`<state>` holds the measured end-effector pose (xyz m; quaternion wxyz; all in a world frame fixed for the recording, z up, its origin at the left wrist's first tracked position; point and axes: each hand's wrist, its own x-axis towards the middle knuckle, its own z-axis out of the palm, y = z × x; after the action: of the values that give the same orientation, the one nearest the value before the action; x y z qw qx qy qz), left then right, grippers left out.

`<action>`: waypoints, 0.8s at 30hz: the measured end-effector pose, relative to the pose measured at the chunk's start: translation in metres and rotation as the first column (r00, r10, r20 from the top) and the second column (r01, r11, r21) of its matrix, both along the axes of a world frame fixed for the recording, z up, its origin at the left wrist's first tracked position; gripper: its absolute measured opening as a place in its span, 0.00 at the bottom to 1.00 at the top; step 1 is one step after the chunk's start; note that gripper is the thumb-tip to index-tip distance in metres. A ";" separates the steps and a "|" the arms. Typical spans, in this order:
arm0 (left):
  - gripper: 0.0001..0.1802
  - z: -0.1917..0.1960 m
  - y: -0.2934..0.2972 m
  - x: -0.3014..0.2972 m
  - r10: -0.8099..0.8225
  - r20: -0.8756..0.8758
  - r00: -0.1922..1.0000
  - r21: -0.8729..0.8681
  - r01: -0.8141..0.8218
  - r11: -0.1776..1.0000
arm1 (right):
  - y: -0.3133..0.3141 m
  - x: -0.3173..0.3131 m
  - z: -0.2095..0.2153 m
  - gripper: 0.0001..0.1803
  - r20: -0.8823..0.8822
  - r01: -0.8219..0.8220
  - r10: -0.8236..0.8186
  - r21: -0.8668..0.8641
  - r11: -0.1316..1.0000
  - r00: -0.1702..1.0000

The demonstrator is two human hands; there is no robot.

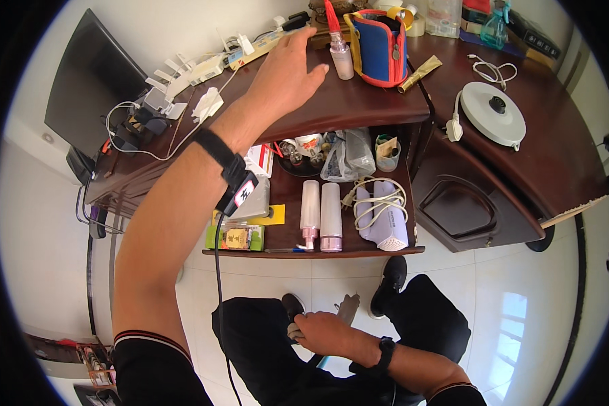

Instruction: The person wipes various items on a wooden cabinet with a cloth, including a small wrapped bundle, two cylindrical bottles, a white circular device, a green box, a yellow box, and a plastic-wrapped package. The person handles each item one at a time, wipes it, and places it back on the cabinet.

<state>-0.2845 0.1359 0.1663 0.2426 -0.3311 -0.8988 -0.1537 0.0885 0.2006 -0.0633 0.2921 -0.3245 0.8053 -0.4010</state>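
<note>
My left hand (292, 71) reaches over the dark wooden desktop, thumb and fingers apart, holding nothing. Just right of it stands a clear pinkish bottle (342, 57) with a red pointed top. Beside that bottle sits a blue zippered pouch (377, 51) with red and yellow trim, and a gold tube (420, 74) lies next to the pouch. Low over my lap, my right hand (325, 333) is closed around a greyish-beige cloth (348, 308); parts of it stick out on both sides of the fist, and the rest is hidden.
An open drawer (284, 254) holds two pump bottles (331, 216), a lilac hair dryer (389, 220), plastic bags and small boxes. At left are a monitor (95, 74) and power strips (257, 51) with cables. A white round kettle base (492, 115) sits at right.
</note>
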 end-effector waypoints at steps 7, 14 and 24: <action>0.37 -0.012 0.040 -0.047 -0.049 -0.018 0.999 0.046 0.049 0.998 | 0.016 0.017 -0.009 0.19 0.017 0.006 -0.005 -0.061 0.998 1.000; 0.27 -0.026 0.043 -0.062 -0.017 -0.119 0.993 0.060 0.024 0.998 | 0.025 0.020 -0.016 0.18 0.002 0.046 -0.046 -0.076 0.996 0.999; 0.16 -0.026 0.021 -0.055 0.078 0.051 0.996 0.125 -0.084 0.989 | 0.025 0.016 -0.009 0.14 -0.031 0.083 -0.085 -0.055 0.995 0.996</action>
<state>-0.3390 0.1568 0.1405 0.2484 -0.2746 -0.9053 -0.2083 0.1047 0.2260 -0.0725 0.2527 -0.3048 0.8120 -0.4287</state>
